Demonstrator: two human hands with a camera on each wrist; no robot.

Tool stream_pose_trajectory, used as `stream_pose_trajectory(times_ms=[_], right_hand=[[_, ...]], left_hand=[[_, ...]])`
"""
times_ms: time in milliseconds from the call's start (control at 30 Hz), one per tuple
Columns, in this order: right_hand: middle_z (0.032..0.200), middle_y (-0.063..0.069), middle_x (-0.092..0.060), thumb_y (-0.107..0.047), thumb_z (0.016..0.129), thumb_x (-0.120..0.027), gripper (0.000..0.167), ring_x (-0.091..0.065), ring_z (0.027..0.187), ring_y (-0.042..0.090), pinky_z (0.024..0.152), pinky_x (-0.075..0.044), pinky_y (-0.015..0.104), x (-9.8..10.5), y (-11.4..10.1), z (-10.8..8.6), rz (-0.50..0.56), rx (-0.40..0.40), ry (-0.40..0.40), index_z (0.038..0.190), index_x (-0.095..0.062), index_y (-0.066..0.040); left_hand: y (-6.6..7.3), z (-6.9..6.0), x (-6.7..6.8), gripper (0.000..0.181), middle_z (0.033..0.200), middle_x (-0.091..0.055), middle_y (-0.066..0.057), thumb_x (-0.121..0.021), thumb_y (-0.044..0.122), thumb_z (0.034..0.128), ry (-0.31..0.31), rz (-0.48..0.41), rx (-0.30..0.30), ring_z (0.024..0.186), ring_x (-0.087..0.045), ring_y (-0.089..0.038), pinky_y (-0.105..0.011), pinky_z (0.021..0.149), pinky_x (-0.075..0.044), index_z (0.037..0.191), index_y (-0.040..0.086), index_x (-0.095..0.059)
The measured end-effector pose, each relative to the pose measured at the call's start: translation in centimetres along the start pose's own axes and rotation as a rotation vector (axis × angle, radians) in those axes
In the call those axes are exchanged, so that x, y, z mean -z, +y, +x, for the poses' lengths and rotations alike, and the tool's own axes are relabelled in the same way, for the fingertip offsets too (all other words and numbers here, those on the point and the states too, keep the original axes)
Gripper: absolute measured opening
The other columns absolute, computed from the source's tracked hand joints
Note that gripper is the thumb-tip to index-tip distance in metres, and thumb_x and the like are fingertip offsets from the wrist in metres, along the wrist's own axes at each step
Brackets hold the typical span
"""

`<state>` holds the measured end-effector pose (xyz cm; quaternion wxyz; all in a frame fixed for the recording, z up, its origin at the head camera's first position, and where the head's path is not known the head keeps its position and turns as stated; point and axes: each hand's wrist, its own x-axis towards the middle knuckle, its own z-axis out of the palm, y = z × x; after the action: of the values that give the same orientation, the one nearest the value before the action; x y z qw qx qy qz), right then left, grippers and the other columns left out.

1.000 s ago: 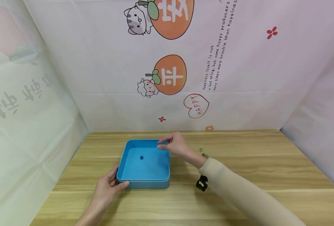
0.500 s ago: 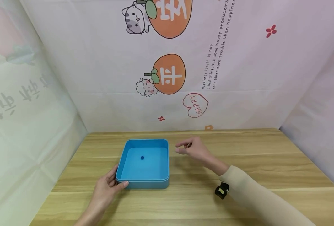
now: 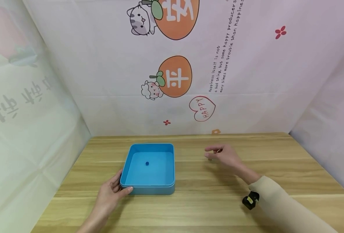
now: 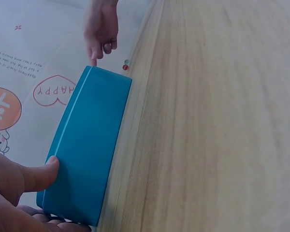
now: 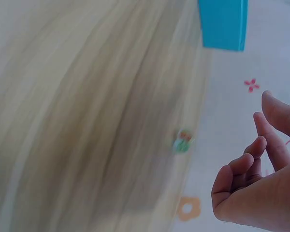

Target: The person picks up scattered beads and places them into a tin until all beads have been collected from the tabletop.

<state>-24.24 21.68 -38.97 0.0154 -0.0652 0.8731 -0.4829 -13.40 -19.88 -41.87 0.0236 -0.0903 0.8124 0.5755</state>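
My left hand (image 3: 109,194) grips the near left corner of a square blue plastic box (image 3: 148,190), thumb on the front wall and fingers along the left side. In the left wrist view, the thumb lies on the blue box (image 4: 87,145). Inside sits one small dark blue bead (image 3: 147,163). My right hand (image 3: 225,157) hovers right of the box, thumb and index finger apart, the other fingers curled, holding nothing. Small glassy green and reddish-brown beads (image 5: 183,140) lie on the table near it, mostly hidden by the hand in the head view.
The wood-grain table (image 3: 189,210) is bordered by a printed white cloth (image 3: 247,110) at the back and both sides. A small black device (image 3: 250,200) is strapped at the right wrist, by the beige sleeve (image 3: 288,207).
My right hand has moved right, from over the box's far right corner to above the loose beads. My left hand keeps its grip on the box, which stays in place.
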Motion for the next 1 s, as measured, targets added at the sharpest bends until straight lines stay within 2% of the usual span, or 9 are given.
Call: stream_pose_trajectory(times_ms=[167, 267, 467, 800, 1000], right_hand=[[0.084, 0.006, -0.060, -0.018, 0.093, -0.083, 0.033, -0.048, 0.076, 0.019, 0.056, -0.038, 0.024, 1.1, 1.7, 0.0, -0.049, -0.014, 0.019, 0.119, -0.078, 0.001], [0.089, 0.007, -0.063, -0.018, 0.093, -0.083, 0.033, -0.049, 0.079, 0.019, 0.058, -0.040, 0.025, 1.5, 2.6, 0.0, -0.071, -0.020, 0.015, 0.119, -0.078, 0.002], [0.093, 0.008, -0.062, -0.015, 0.093, -0.084, 0.034, -0.049, 0.084, 0.020, 0.060, -0.041, 0.024, 1.8, 3.9, 0.0, -0.046, -0.045, -0.008, 0.120, -0.077, 0.004], [0.084, 0.007, -0.060, -0.012, 0.089, -0.086, 0.031, -0.049, 0.074, 0.018, 0.057, -0.042, 0.024, 1.6, 4.5, 0.1, -0.048, -0.076, -0.027, 0.115, -0.078, 0.004], [0.093, 0.009, -0.065, -0.013, 0.090, -0.085, 0.029, -0.051, 0.078, 0.020, 0.060, -0.044, 0.027, 1.5, 4.6, 0.5, -0.102, -0.089, -0.044, 0.114, -0.079, 0.001]], left_hand=[[-0.1, -0.1, 0.0, 0.087, 0.162, -0.033, -0.032, -0.082, 0.007, 0.0938, -0.004, -0.015, -0.007, 0.143, -0.042, -0.046, -0.049, 0.104, -0.053, 0.164, -0.001, -0.030], [-0.1, -0.1, 0.0, 0.088, 0.161, -0.034, -0.033, -0.082, 0.007, 0.0934, -0.004, -0.023, -0.007, 0.143, -0.043, -0.046, -0.048, 0.103, -0.054, 0.164, -0.002, -0.030], [-0.1, -0.1, 0.0, 0.088, 0.162, -0.033, -0.032, -0.082, 0.008, 0.0938, -0.001, -0.012, -0.007, 0.144, -0.042, -0.046, -0.049, 0.104, -0.053, 0.164, -0.002, -0.030], [0.0, 0.0, 0.0, 0.088, 0.162, -0.033, -0.032, -0.083, 0.008, 0.0930, 0.005, -0.005, 0.002, 0.144, -0.042, -0.045, -0.049, 0.104, -0.053, 0.164, -0.003, -0.030], [0.0, 0.1, 0.1, 0.088, 0.162, -0.034, -0.032, -0.082, 0.007, 0.0930, 0.003, -0.003, -0.002, 0.143, -0.043, -0.046, -0.049, 0.104, -0.053, 0.163, -0.002, -0.031]])
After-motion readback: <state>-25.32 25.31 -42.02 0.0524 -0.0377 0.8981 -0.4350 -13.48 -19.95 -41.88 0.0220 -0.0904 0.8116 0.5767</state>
